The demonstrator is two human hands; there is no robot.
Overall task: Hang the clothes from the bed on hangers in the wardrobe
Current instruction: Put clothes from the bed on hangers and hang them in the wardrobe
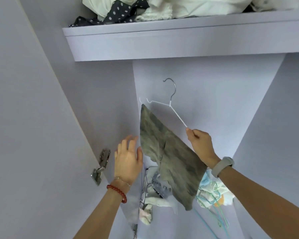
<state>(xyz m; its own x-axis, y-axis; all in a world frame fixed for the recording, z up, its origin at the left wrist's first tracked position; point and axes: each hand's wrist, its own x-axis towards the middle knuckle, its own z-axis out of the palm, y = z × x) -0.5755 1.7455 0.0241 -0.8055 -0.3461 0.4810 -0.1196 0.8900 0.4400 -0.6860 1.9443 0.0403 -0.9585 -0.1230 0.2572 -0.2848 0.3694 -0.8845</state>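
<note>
Head view: the right hand [201, 144] pinches the lower end of the white hanger [171, 105] in its fingers [190, 132], and the grey-green garment [171, 156] hangs from it. The hanger's long axis slants from 4 to 10 o'clock, with the hook [171, 87] at 11 o'clock of the grip. The left hand [128, 161] spreads loosely, holding nothing, just beside the cloth's 9 o'clock edge. No rail is visible; it is probably under the shelf [162, 45] at 12.

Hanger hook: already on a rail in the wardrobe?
No: the hanger hook hangs free in the air, held up only by the right hand pinching one end of its wire, with the grey garment draped on it.
</note>
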